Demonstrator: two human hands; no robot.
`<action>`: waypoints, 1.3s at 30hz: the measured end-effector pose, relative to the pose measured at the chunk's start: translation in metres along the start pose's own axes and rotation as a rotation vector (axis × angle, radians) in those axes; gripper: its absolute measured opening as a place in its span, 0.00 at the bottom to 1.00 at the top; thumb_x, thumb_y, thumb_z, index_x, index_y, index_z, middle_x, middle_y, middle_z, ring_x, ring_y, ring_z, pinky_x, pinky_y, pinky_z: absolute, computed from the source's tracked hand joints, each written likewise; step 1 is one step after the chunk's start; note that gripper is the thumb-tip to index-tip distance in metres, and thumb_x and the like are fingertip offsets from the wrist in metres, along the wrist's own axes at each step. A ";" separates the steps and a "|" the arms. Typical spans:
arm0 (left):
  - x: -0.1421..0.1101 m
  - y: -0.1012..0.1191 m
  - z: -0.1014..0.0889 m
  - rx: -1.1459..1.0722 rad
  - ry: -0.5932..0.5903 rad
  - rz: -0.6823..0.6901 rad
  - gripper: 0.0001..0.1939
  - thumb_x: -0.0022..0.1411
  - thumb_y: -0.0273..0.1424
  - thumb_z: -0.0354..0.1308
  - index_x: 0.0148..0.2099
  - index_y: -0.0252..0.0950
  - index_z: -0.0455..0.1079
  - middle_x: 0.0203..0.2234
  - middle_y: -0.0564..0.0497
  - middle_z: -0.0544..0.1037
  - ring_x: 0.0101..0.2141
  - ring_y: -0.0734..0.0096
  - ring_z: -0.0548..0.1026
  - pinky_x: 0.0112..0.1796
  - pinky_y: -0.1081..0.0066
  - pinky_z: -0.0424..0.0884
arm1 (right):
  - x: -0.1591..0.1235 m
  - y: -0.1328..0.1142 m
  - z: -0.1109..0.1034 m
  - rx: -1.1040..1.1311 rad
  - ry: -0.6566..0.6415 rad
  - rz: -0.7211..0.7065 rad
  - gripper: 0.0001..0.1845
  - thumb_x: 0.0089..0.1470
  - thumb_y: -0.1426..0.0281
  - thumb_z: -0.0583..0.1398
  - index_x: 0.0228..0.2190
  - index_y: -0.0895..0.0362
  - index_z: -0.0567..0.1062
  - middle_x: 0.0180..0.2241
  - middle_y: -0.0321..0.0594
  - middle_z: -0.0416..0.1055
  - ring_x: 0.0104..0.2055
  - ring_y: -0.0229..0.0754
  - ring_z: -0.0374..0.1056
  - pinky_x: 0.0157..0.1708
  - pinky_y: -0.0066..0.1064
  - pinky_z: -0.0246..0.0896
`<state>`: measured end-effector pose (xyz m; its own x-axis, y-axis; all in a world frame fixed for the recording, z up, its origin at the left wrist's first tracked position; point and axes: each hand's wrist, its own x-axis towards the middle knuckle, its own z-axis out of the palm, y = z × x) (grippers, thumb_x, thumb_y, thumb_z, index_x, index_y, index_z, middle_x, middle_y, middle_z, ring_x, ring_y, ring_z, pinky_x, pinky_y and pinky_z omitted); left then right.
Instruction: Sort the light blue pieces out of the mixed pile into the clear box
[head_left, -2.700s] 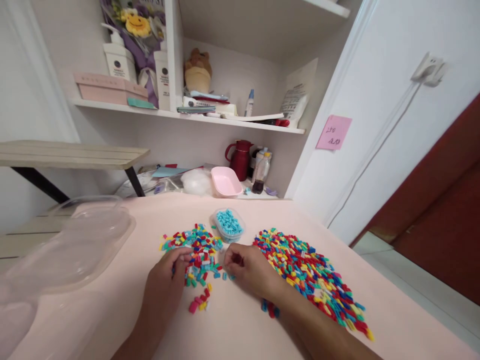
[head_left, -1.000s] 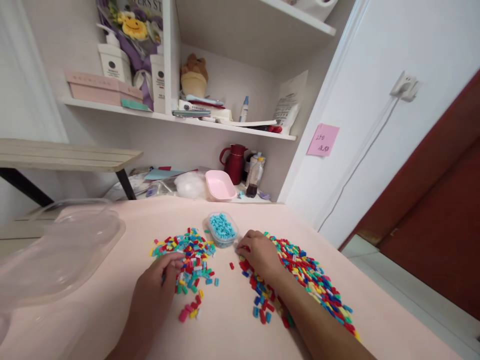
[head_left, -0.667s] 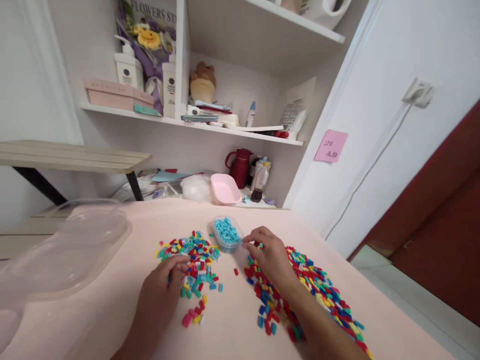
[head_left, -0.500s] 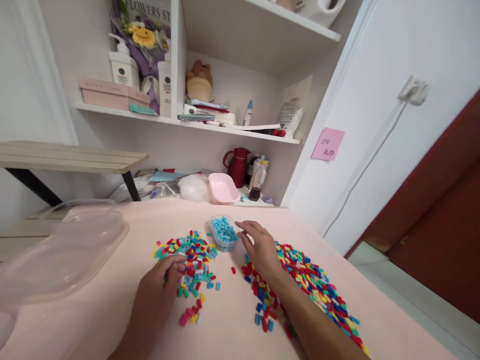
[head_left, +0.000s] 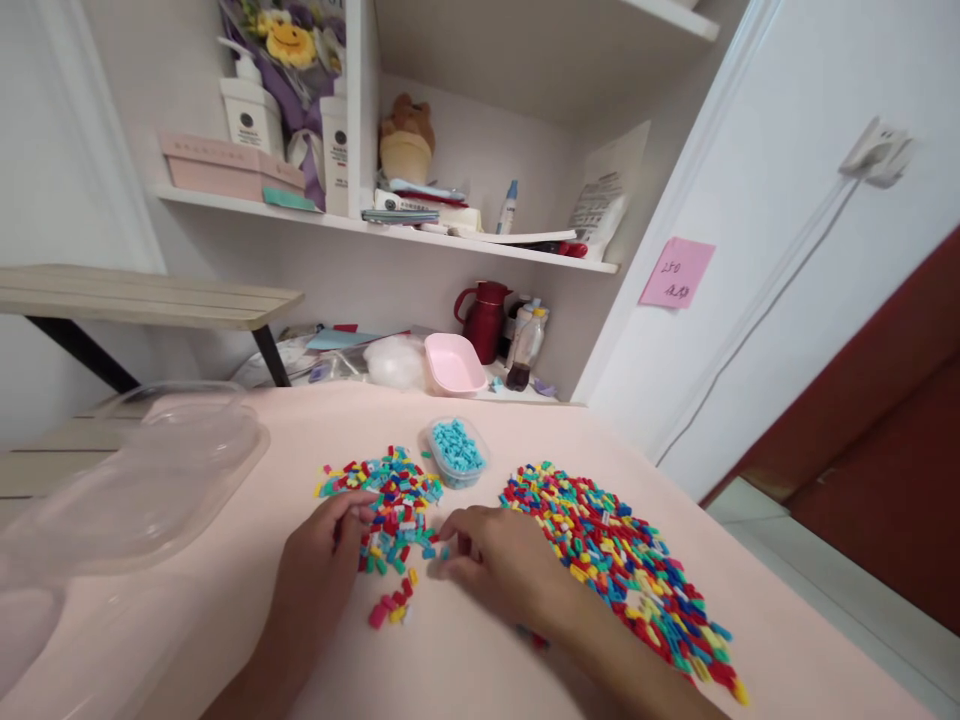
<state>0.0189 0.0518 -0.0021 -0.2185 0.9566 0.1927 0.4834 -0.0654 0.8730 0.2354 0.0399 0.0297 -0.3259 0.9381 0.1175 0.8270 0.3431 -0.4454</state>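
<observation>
My left hand [head_left: 328,540] rests at the near left edge of a mixed pile of small coloured plastic bricks [head_left: 394,500]. Its fingers are curled together, and whatever they hold, if anything, is hidden. My right hand [head_left: 495,560] is low over the table between two piles, thumb and forefinger apart around a small light-blue brick [head_left: 445,553]. Behind the hands stands a clear plastic tub [head_left: 459,478] filled with light-blue bricks [head_left: 457,447]. A larger mixed pile of bricks [head_left: 615,545] spreads to the right, partly covered by my right hand and forearm.
A few pink, red and yellow bricks [head_left: 391,603] lie apart near the front. Clear plastic lids or trays [head_left: 150,490] are at the left. At the back are a pink tub [head_left: 455,364], a red jug [head_left: 486,322] and a bottle [head_left: 527,350], below a shelf [head_left: 390,232].
My right hand went from the right pile to the tub's right rim with fingers spread, then came back toward me and left to the light-blue brick. My left hand has barely moved.
</observation>
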 end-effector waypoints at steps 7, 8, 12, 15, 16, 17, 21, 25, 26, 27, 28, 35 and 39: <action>-0.002 0.000 0.001 -0.015 -0.002 0.003 0.18 0.59 0.40 0.48 0.43 0.41 0.75 0.32 0.52 0.81 0.32 0.67 0.79 0.31 0.72 0.73 | 0.001 -0.004 0.008 -0.099 -0.038 0.085 0.06 0.48 0.68 0.63 0.33 0.51 0.77 0.34 0.35 0.77 0.34 0.40 0.69 0.31 0.27 0.51; -0.002 0.000 0.001 -0.022 -0.001 0.004 0.17 0.59 0.39 0.48 0.43 0.41 0.75 0.32 0.52 0.81 0.32 0.68 0.79 0.32 0.72 0.73 | 0.001 -0.003 0.008 -0.102 -0.039 0.082 0.06 0.49 0.70 0.62 0.33 0.51 0.77 0.35 0.36 0.77 0.35 0.40 0.69 0.31 0.27 0.51; -0.001 -0.001 0.002 -0.050 -0.011 -0.012 0.17 0.59 0.39 0.47 0.42 0.41 0.75 0.31 0.52 0.81 0.32 0.69 0.79 0.30 0.73 0.73 | 0.001 0.002 0.009 -0.073 0.000 0.009 0.09 0.49 0.74 0.57 0.30 0.52 0.77 0.34 0.35 0.77 0.35 0.39 0.70 0.32 0.27 0.53; -0.001 -0.002 0.003 -0.048 -0.012 -0.011 0.17 0.59 0.39 0.47 0.42 0.41 0.74 0.32 0.53 0.80 0.32 0.69 0.79 0.30 0.73 0.73 | 0.005 0.006 0.003 0.062 0.066 -0.009 0.07 0.49 0.74 0.58 0.27 0.53 0.76 0.26 0.33 0.75 0.28 0.38 0.69 0.29 0.26 0.54; -0.001 -0.002 0.003 -0.046 -0.016 -0.009 0.17 0.59 0.38 0.47 0.42 0.41 0.74 0.32 0.52 0.81 0.32 0.69 0.79 0.30 0.73 0.73 | 0.007 0.008 0.000 0.147 0.121 0.000 0.07 0.51 0.73 0.57 0.28 0.54 0.77 0.24 0.33 0.74 0.26 0.37 0.68 0.28 0.26 0.56; -0.001 -0.002 0.003 -0.045 -0.021 -0.004 0.17 0.59 0.38 0.47 0.42 0.41 0.74 0.32 0.52 0.81 0.32 0.68 0.79 0.31 0.73 0.73 | 0.010 0.010 -0.003 0.238 0.198 0.014 0.08 0.54 0.71 0.57 0.30 0.54 0.77 0.24 0.33 0.74 0.24 0.36 0.68 0.27 0.26 0.57; -0.002 0.000 0.002 -0.050 -0.027 0.007 0.17 0.59 0.39 0.47 0.41 0.40 0.75 0.31 0.52 0.81 0.31 0.68 0.79 0.32 0.71 0.73 | 0.019 0.022 -0.015 0.442 0.506 0.047 0.17 0.58 0.63 0.54 0.47 0.53 0.73 0.39 0.41 0.76 0.28 0.38 0.71 0.27 0.28 0.64; -0.002 0.001 0.000 -0.030 -0.008 -0.006 0.18 0.59 0.39 0.47 0.42 0.40 0.74 0.33 0.51 0.81 0.32 0.66 0.79 0.32 0.70 0.73 | 0.017 0.031 -0.014 0.386 0.505 0.006 0.15 0.59 0.66 0.54 0.45 0.54 0.75 0.40 0.42 0.76 0.32 0.40 0.72 0.33 0.30 0.67; -0.002 0.001 0.000 -0.021 -0.003 -0.006 0.18 0.59 0.39 0.47 0.42 0.40 0.74 0.33 0.51 0.81 0.33 0.66 0.79 0.32 0.70 0.73 | 0.015 0.030 -0.012 0.366 0.464 -0.014 0.14 0.59 0.67 0.54 0.42 0.54 0.76 0.37 0.41 0.77 0.30 0.39 0.72 0.32 0.30 0.66; -0.002 0.000 0.000 -0.013 0.000 -0.005 0.18 0.59 0.39 0.46 0.42 0.40 0.74 0.33 0.51 0.81 0.33 0.66 0.79 0.32 0.70 0.72 | 0.013 0.028 -0.008 0.342 0.414 -0.043 0.13 0.59 0.69 0.54 0.41 0.54 0.77 0.34 0.40 0.76 0.30 0.39 0.72 0.33 0.30 0.66; -0.002 -0.001 0.000 -0.005 0.002 -0.003 0.18 0.59 0.39 0.46 0.43 0.40 0.74 0.34 0.51 0.81 0.33 0.66 0.79 0.32 0.70 0.72 | 0.012 0.025 -0.004 0.313 0.362 -0.078 0.13 0.58 0.70 0.54 0.40 0.53 0.77 0.34 0.39 0.76 0.30 0.39 0.72 0.33 0.30 0.66; -0.001 -0.002 0.001 0.005 0.005 0.008 0.18 0.59 0.39 0.47 0.43 0.41 0.74 0.32 0.52 0.81 0.32 0.68 0.79 0.32 0.71 0.72 | 0.012 0.004 0.031 0.005 0.171 -0.174 0.22 0.56 0.75 0.55 0.51 0.47 0.73 0.44 0.40 0.72 0.43 0.42 0.71 0.42 0.29 0.64; -0.002 -0.001 0.001 -0.023 -0.003 0.007 0.18 0.59 0.39 0.47 0.43 0.40 0.74 0.32 0.52 0.80 0.31 0.68 0.78 0.30 0.72 0.73 | 0.017 0.002 0.036 -0.118 0.144 -0.100 0.21 0.55 0.77 0.55 0.48 0.48 0.75 0.43 0.40 0.74 0.43 0.43 0.71 0.42 0.28 0.63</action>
<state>0.0199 0.0504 -0.0035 -0.2128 0.9570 0.1973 0.4648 -0.0784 0.8819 0.2149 0.0547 -0.0006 -0.3471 0.8935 0.2848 0.8447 0.4298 -0.3190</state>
